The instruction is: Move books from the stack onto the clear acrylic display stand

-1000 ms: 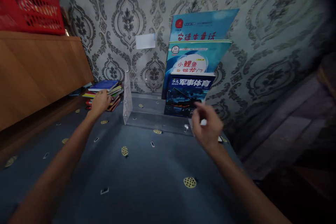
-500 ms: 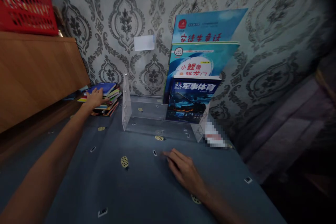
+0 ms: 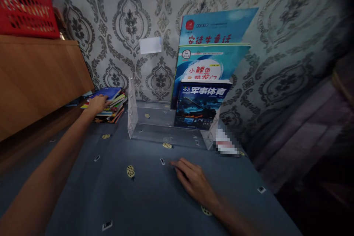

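Note:
My left hand [image 3: 97, 103] is closed over the near edge of a blue book [image 3: 110, 93], the top one of a stack [image 3: 117, 112] at the left. Its thumb is hidden. Low in front of the clear acrylic book rack [image 3: 133, 112] is my right hand [image 3: 195, 180], holding nothing, with its index finger stretched out and the others loosely bent. In the rack's right half three books stand in stepped rows: a dark blue book [image 3: 201, 103] in front, a teal book [image 3: 210, 61] behind it, and a taller light-blue book [image 3: 218, 24] at the back.
A wooden cabinet [image 3: 35, 81] bearing a red plastic basket [image 3: 24, 7] borders the left side. A patterned wall [image 3: 129, 18] with a white card [image 3: 150, 45] rises behind the rack. Blue-grey patterned cloth [image 3: 149, 199] covers the table. A pixelated white item [image 3: 226, 142] lies right of the rack.
My left hand's fingers, spread on the blue book before, have drawn together at its near edge. The right hand has hardly moved. The view has shifted slightly.

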### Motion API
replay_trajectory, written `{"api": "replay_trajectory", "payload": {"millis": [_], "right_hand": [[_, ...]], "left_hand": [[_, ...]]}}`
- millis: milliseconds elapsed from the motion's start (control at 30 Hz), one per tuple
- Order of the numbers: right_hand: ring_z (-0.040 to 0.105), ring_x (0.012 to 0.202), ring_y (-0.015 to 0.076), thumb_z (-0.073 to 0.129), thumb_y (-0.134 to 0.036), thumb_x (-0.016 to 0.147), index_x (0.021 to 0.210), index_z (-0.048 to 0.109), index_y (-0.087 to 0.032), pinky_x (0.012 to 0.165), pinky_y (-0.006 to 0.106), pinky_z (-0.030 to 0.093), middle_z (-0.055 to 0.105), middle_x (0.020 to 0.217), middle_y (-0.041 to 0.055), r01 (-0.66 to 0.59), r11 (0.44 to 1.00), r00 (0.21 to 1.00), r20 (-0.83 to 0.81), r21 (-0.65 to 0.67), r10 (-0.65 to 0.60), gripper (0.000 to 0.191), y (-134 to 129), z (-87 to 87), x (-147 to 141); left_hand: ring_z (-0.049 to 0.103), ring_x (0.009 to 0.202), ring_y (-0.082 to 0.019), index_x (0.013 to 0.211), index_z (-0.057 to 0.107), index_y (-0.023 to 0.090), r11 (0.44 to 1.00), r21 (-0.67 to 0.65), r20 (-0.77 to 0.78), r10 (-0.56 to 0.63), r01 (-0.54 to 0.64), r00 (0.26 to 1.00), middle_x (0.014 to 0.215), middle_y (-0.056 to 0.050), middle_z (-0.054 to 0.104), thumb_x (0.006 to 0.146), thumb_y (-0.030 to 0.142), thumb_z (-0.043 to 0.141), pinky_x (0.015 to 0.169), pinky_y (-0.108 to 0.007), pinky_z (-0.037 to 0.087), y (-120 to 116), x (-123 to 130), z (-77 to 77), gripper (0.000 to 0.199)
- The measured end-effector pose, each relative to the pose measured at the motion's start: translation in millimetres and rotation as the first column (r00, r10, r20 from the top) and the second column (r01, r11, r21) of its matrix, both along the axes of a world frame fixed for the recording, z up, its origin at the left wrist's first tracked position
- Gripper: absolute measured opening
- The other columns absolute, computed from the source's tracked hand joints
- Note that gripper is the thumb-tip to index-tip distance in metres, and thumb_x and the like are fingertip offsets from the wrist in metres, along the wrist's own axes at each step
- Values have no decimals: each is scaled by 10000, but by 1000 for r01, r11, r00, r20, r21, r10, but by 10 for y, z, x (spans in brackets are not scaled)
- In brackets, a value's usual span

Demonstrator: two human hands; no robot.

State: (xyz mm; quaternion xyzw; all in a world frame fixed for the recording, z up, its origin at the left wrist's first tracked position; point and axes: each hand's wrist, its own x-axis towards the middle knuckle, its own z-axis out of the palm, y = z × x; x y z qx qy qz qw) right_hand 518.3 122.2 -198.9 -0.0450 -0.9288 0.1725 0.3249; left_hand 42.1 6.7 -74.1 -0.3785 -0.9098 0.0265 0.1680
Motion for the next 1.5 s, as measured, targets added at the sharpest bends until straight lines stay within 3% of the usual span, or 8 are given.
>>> {"api": "replay_trajectory", "payload": {"millis": [200, 433, 600, 800, 1000, 1267, 1400, 1500], "right_hand": [[713, 780, 177, 425, -127, 1019, 1071, 688, -203, 700, 267, 557, 712, 871, 56, -10, 999, 1000, 1, -32, 10, 278, 11, -24, 0], [701, 795, 181, 474, -113, 986, 1074, 693, -198, 714, 270, 537, 718, 877, 55, 29, 999, 996, 81, -20, -28, 251, 3, -75, 1], [674, 779, 171, 494, -110, 982, 1084, 690, -194, 724, 267, 520, 711, 874, 48, 41, 999, 992, 117, -16, -39, 237, 12, -95, 3], [667, 774, 169, 504, -99, 966, 1068, 689, -190, 720, 265, 512, 701, 865, 44, 35, 999, 987, 159, -25, -30, 230, 20, -75, 5], [705, 835, 177, 480, -90, 977, 1086, 683, -197, 771, 276, 544, 731, 913, 51, 45, 999, 993, 112, -31, -41, 254, 13, -76, 1], [719, 815, 188, 474, -92, 977, 1058, 690, -204, 743, 290, 567, 732, 891, 53, -1, 999, 998, 61, -49, 4, 257, 35, -84, 3], [726, 846, 188, 476, -114, 985, 1075, 692, -209, 776, 295, 572, 745, 925, 57, 12, 999, 997, 79, -53, -8, 252, 31, -67, 7], [716, 794, 182, 465, -115, 986, 1018, 693, -204, 730, 285, 564, 734, 872, 50, 9, 999, 997, 77, -44, -6, 247, 35, -64, -1]], "left_hand": [[601, 1250, -378, 1330, 599, 131, 1000, -18, -3, 10, -10, 1000, 1325, -230, 657, 1008, 424, 384, 994, -518, 487, -5, 9, -40, 485], [626, 1204, -422, 1360, 580, 133, 999, -8, 20, -53, 53, 998, 1258, -229, 697, 984, 373, 459, 1038, -649, 405, -40, 99, 68, 461], [647, 1168, -445, 1175, 690, 134, 993, 39, 44, -117, 115, 992, 1156, -249, 724, 947, 314, 470, 1048, -618, 401, -53, 28, 93, 364], [686, 1038, -434, 950, 712, 197, 985, 72, 40, -161, 158, 986, 995, -227, 749, 932, 398, 422, 968, -533, 463, -106, -19, 59, 353], [640, 1128, -403, 1078, 666, 137, 983, 34, -53, -178, 180, 983, 1167, -238, 692, 903, 190, 366, 1023, -542, 434, -183, 213, 52, 351], [527, 1328, -379, 1312, 553, 74, 993, 25, -139, -115, 119, 984, 1342, -270, 621, 983, 262, 292, 1116, -547, 354, -254, 400, -93, 460], [473, 1415, -361, 1459, 469, 131, 997, 23, -117, -74, 77, 990, 1492, -220, 552, 943, 133, 275, 1111, -589, 350, -275, 386, -103, 551], [507, 1394, -357, 1447, 506, 183, 998, 8, -107, -60, 61, 992, 1491, -193, 566, 919, 94, 305, 1119, -601, 337, -295, 399, -95, 572]]}}
